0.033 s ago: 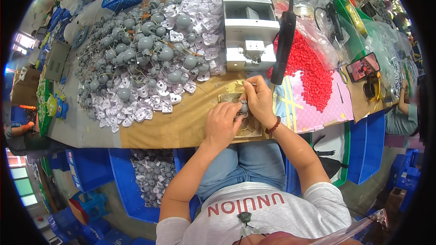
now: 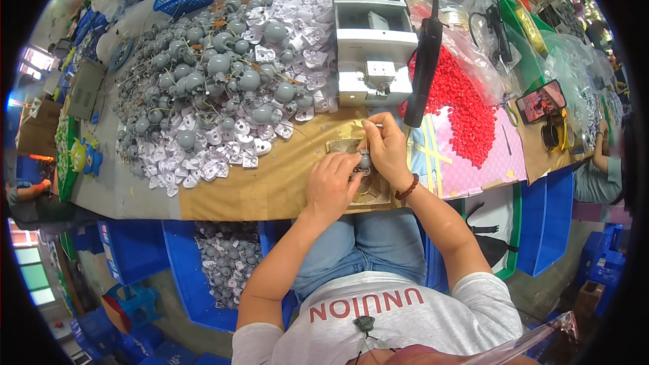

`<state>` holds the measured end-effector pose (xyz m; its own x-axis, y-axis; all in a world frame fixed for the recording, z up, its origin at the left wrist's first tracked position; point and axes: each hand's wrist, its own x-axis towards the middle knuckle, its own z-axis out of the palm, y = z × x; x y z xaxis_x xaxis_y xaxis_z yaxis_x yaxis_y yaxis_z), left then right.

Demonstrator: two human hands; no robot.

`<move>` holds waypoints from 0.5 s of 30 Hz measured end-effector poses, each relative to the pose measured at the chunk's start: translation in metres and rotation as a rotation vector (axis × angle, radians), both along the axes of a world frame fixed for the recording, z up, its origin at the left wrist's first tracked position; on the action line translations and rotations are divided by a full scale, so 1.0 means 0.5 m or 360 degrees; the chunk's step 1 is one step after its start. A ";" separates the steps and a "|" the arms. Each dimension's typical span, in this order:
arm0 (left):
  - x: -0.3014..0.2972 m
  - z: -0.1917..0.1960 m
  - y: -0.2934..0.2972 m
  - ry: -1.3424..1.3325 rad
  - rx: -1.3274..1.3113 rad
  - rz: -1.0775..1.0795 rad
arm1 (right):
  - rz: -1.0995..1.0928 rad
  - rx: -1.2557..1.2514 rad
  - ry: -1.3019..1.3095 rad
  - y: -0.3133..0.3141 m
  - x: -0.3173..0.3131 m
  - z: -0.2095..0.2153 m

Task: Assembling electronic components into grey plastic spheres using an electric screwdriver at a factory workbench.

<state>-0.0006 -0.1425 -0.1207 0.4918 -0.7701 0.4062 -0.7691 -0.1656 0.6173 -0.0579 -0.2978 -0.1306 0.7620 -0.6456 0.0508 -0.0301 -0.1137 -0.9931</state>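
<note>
My left hand (image 2: 331,182) and my right hand (image 2: 389,152) come together near the table's front edge. Between them is a small grey ball-shaped plastic part (image 2: 365,161), partly covered by my fingers. The left fingers close on it from one side; the right thumb and forefinger pinch just above it, and what that pinch holds is too small to make out. Beneath lies a worn square work pad (image 2: 375,192). To the left spreads a heap of grey ball parts (image 2: 218,63) with thin wires, mixed with white plastic pieces (image 2: 203,169).
Behind my hands stands a white bench machine (image 2: 375,47). A black handheld tool (image 2: 426,71) hangs on a cord beside it. Red plastic pieces (image 2: 466,128) are piled to the right, near a phone (image 2: 541,100). A blue bin (image 2: 182,263) sits below the table edge.
</note>
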 end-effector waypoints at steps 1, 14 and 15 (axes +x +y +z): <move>0.001 0.003 0.003 0.0037 -0.0004 -0.0016 | 0.0085 0.0035 0.0048 -0.005 -0.003 0.002; 0.123 0.107 0.349 -0.0063 0.1247 0.0168 | 0.0003 -0.1220 0.0402 -0.260 -0.201 -0.019; 0.137 0.084 0.347 -0.0225 0.1116 0.0322 | -0.0058 -0.1425 0.0465 -0.281 -0.206 -0.029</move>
